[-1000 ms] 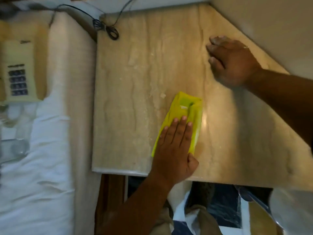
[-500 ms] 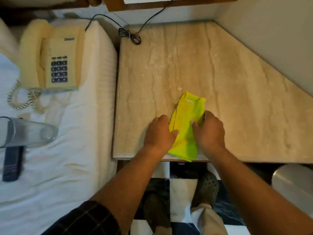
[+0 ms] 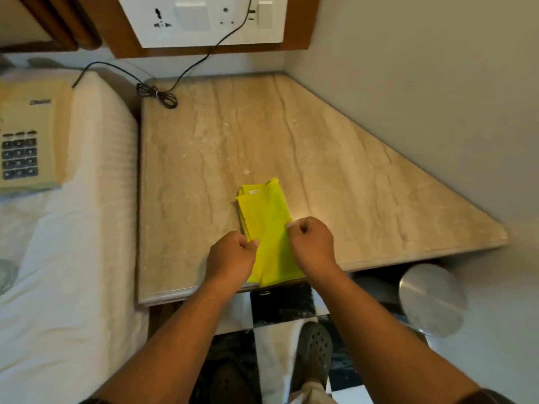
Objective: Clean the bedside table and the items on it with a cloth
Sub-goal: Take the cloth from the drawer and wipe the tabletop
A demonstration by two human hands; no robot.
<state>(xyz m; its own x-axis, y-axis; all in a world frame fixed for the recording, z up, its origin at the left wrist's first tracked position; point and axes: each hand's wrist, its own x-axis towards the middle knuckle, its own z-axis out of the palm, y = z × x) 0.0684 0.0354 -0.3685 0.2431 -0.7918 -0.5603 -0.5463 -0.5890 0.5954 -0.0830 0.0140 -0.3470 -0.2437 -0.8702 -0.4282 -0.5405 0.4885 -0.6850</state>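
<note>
A folded yellow cloth (image 3: 267, 217) lies on the beige marble top of the bedside table (image 3: 335, 158), its near end hanging over the front edge. My left hand (image 3: 230, 256) pinches the cloth's left edge with curled fingers. My right hand (image 3: 310, 240) pinches its right edge the same way. Both hands sit at the cloth's near half, close to the table's front edge.
A cream telephone (image 3: 27, 141) rests on the white bed (image 3: 64, 258) at the left, its black cord (image 3: 157, 94) coiled at the table's back left corner. A switch panel (image 3: 204, 18) is on the wall behind. A round metal bin lid (image 3: 431, 298) stands at the right.
My right hand left the far side of the table and came to the cloth. My left hand went from pressing flat on the cloth to pinching its edge. The view tilted up.
</note>
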